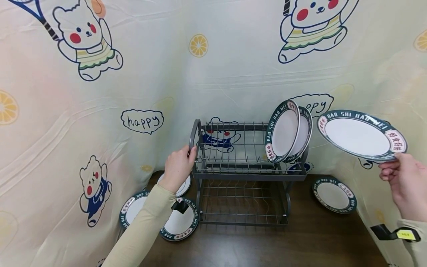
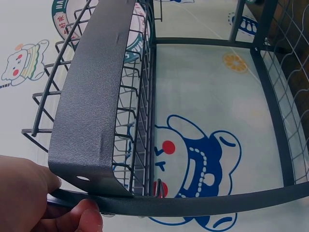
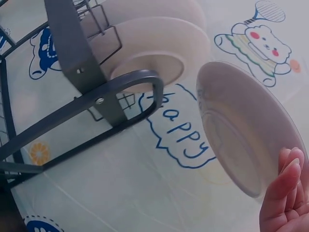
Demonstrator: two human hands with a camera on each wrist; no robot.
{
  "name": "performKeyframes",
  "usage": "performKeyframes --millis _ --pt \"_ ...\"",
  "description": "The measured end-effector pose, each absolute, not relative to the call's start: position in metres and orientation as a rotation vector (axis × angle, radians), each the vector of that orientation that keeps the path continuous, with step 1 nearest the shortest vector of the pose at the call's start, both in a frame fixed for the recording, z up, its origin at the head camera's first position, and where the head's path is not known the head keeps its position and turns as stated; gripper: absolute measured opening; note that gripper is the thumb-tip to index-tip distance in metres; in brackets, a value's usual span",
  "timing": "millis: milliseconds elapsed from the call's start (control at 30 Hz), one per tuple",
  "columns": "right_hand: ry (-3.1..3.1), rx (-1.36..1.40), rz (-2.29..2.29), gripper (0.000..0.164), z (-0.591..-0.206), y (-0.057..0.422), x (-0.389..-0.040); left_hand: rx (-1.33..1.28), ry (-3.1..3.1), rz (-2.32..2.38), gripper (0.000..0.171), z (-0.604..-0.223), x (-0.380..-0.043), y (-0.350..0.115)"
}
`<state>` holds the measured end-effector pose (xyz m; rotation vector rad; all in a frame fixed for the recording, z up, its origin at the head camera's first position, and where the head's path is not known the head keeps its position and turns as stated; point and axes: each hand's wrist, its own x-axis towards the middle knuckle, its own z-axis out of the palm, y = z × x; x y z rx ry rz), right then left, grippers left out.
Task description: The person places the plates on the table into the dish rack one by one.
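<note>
My left hand (image 1: 179, 167) grips the left end frame of a dark grey two-tier dish rack (image 1: 250, 177); in the left wrist view its fingers curl round the frame bar (image 2: 193, 205). At the right, my right hand (image 1: 405, 178) pinches the rim of a plate (image 1: 358, 135) with a green lettered border. That plate is held up in the air, tilted, beside the rack's right end. Its pale underside shows in the right wrist view. Two like plates stand on edge in the upper tier at the right, the front plate (image 1: 283, 131) overlapping the one behind.
On the dark wooden table (image 1: 233, 246), a plate (image 1: 334, 194) lies right of the rack. Several more plates lie to the left, one plate (image 1: 180, 220) close to the rack's foot and partly under my left sleeve. A printed cloth (image 1: 233, 85) hangs behind and at both sides.
</note>
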<state>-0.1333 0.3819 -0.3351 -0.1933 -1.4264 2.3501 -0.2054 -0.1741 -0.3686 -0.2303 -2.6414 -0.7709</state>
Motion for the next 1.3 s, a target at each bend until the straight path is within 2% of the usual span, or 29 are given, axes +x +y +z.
performKeyframes --millis 500,967,1300 --pt "-1.614 -0.166 2.319 0.056 -0.304 0.386 -0.14 -0.23 -2.657 -0.777 0.035 -0.369 -0.205 -0.175" --pt "-1.567 -0.106 2.328 0.04 -0.287 0.375 -0.145 -0.249 -2.649 -0.767 0.036 -0.369 -0.205 -0.175" --pt "-1.559 -0.045 2.334 0.037 -0.272 0.366 -0.153 -0.247 -2.649 -0.787 0.036 -0.369 -0.205 -0.175"
